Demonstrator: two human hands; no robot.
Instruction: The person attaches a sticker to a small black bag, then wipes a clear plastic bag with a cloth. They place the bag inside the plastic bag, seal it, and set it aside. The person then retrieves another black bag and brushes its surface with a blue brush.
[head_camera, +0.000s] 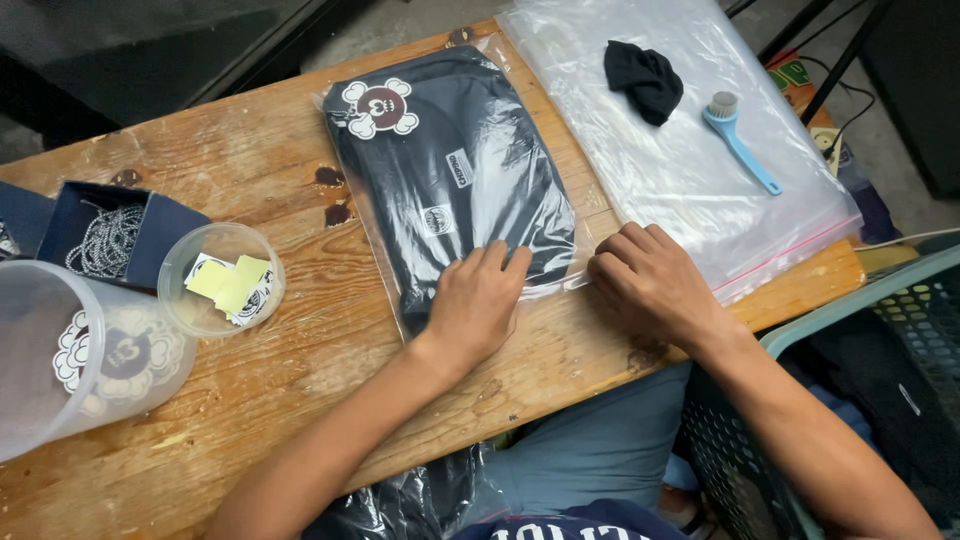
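**Flattening a bagged dark garment on the table**

Looking down at a worn wooden table (300, 380). Dead centre: folded dark garment (450, 170) inside a clear plastic bag (385, 265), round skull-style sticker (380, 108) up at its 11 o'clock corner. Left hand (478, 300) flat on the bag's near end, fingers (495, 262) close together and stretched out, pressing down, not clamped on anything. Right hand (650, 280) at 3 o'clock from the left one, fingers curled down and bunched at the bag's open edge, touching the plastic; can't tell whether pinching it or just pushing.

Around that: stack of empty clear zip bags (700, 170) toward 1 o'clock, with a crumpled black cloth (645, 80) and a small blue brush (738, 145) on top. Over at 9 o'clock, a small clear tub (222, 278) of yellow and printed stickers, a bigger clear cup (80, 360) with more round stickers, and a dark box (120, 235) with bead chain. Teal plastic basket (880, 400) at 4 o'clock, off the table.

Best guess on doing this bit right: keep the left palm flat and heavy so the fold stays put, sweep air toward the open edge, then run along the seal in one pass. Probably worth keeping fabric clear of the seal line, else wrinkles or a half-closed bag.
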